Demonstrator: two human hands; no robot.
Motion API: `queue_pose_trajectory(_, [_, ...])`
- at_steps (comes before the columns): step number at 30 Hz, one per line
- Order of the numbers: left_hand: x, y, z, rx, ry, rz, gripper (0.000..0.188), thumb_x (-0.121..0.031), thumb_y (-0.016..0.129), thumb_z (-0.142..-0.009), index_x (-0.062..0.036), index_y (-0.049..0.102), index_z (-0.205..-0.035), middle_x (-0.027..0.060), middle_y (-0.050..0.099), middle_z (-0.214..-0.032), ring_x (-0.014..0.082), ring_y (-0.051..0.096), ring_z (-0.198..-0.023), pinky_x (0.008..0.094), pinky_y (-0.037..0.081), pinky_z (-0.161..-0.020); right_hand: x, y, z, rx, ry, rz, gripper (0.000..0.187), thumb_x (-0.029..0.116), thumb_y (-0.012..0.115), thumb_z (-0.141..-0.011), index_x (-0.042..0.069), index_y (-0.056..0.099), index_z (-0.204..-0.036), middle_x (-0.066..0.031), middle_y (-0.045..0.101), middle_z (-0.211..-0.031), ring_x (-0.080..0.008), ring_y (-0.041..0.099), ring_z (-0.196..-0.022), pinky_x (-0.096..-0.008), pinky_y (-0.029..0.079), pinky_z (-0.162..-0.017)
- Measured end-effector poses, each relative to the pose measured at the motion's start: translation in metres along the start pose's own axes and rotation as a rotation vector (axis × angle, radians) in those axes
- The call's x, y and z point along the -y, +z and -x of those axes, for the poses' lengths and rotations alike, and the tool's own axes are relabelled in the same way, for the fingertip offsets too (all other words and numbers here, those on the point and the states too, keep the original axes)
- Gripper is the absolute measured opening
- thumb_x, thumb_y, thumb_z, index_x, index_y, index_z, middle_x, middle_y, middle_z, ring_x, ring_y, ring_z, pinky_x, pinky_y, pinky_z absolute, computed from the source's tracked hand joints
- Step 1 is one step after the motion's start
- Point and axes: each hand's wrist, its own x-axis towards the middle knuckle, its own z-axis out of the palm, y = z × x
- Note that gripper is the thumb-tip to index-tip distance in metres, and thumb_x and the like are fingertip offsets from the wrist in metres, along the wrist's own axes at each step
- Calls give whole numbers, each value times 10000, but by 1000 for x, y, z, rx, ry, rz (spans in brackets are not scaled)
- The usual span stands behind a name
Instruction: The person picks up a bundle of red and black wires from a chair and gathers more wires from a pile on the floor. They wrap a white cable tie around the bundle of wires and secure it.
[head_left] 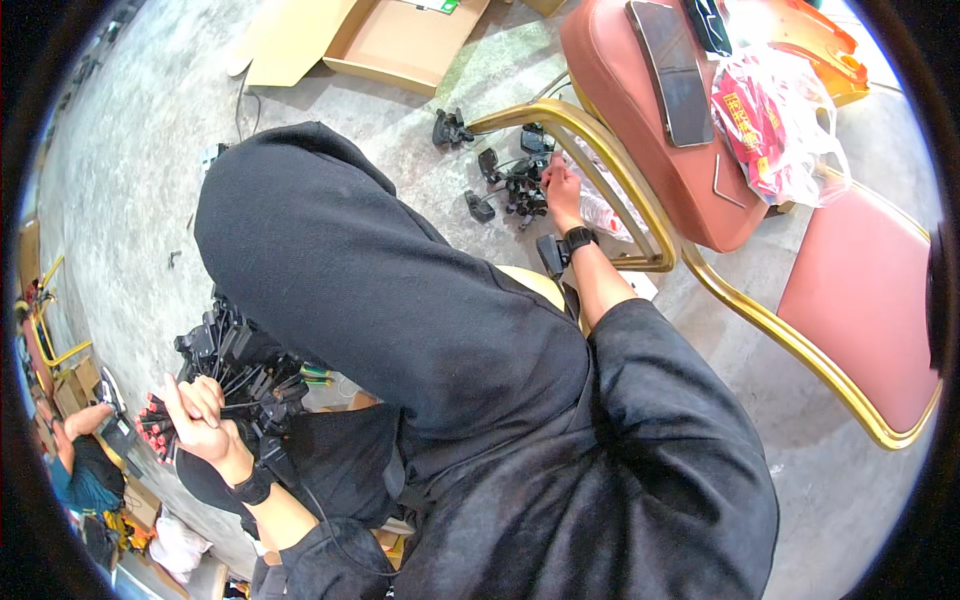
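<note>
My left hand (203, 425) is raised over my left knee, index finger stretched out and the others loosely curled, with nothing visible in it. Close beside it is a bundle of black cabled parts (235, 355), along with several red-tipped pieces (153, 425). My right hand (562, 192) reaches down beside the gold chair frame to a cluster of small black parts (523, 185) on the floor. Its fingers are drawn together at the cluster's edge; whatever they grip is hidden. Both wrists wear black straps with small black devices, and a thin cable runs from the left one.
A pink padded chair (615, 90) with a gold frame (640, 215) stands at my right, bearing a phone (672, 75), a hex key (727, 182) and a plastic bag of red packets (775, 120). An open cardboard box (400, 45) lies ahead. Another person (75, 465) sits far left.
</note>
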Motion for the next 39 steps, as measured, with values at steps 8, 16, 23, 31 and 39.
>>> queue_pose_trajectory(8, [-4,23,1,-277,-55,-102,375,-173,320,-947,-129,279,-577,-8,208,-422,98,164,-347,242,231,-421,29,-16,11,214,138,-235,379,339,380,-872,57,559,-693,15,472,-555,-70,379,-460,-204,277,-438])
queue_pose_trajectory(16, [-3,1,5,-145,-7,-60,300,-167,324,-947,-74,371,-666,-4,224,-442,97,179,-356,245,233,-416,32,-29,21,371,402,-345,341,347,406,-873,72,575,-761,6,444,-507,-67,339,-398,-233,213,-347])
queue_pose_trajectory(23, [7,-1,6,-23,29,-18,259,-158,315,-948,11,501,-886,-6,248,-479,91,209,-382,238,248,-429,22,-32,17,232,139,252,289,328,539,-829,42,575,-845,-21,525,-626,-122,461,-530,-267,375,-501])
queue_pose_trajectory(31, [4,-8,7,0,20,27,241,-152,322,-945,-6,475,-829,-2,244,-483,90,204,-382,238,243,-427,40,-27,25,241,-44,307,315,280,655,-783,38,596,-975,-52,586,-729,-131,550,-686,-276,441,-619])
queue_pose_trajectory(39, [3,2,8,-145,-14,-46,255,-167,335,-941,-13,465,-785,1,240,-476,92,203,-380,241,238,-429,32,-32,25,364,124,350,366,395,617,-799,32,661,-777,-17,606,-658,-84,487,-569,-249,405,-547])
